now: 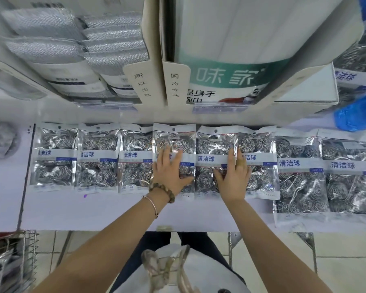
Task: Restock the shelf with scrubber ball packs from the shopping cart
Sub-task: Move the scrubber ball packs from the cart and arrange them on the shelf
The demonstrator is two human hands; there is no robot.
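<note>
The white shelf [93,210] runs across in front of you, and on it the scrubber ball packs [55,157] lie flat in one row from left to right, edges touching or overlapping. The two packs at the right end [300,172] are bigger than the rest. On the level above stands a large carton with a green band [230,49], with silver mesh pads [51,39] to its left. The wire cart [28,250] sits at your lower left, below the shelf edge, with shiny packs [0,263] still inside.

Your left hand [170,172] lies flat on the fourth pack [173,134], fingers straight and spread, gripping nothing. Your right hand [234,176] presses flat where the fifth pack [207,144] and the sixth pack [260,144] overlap, fingers straight, thumb out to the side. Your left wrist has a bead bracelet [163,190] and a thin bangle [151,205].
</note>
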